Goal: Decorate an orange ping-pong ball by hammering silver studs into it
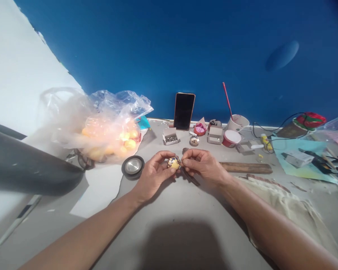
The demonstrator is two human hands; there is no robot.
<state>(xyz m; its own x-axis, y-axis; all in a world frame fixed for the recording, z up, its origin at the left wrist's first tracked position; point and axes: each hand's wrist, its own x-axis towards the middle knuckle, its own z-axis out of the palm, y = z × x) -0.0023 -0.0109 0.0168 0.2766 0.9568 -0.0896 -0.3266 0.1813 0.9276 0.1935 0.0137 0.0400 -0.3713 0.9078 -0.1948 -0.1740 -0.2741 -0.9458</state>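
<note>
My left hand (154, 174) is closed around a small yellow ball (174, 163) partly covered with shiny metallic studs. The fingers of my right hand (201, 164) are pinched together at the ball's right side; whatever is between the fingertips is too small to make out. Under and behind my right hand lies a hammer, its wooden handle (246, 167) running off to the right. Beyond the hands an open small box (170, 137) holds many shiny tacks. A second studded ball (194, 140) rests to the right of that box.
A dark round lid-like dish (133, 167) lies left of my left hand. A clear plastic bag of yellow balls (109, 138) stands farther left. A phone (184, 111) leans on the blue wall. A white cup (238, 123) holds a red stick. Cloth (287, 210) lies at right.
</note>
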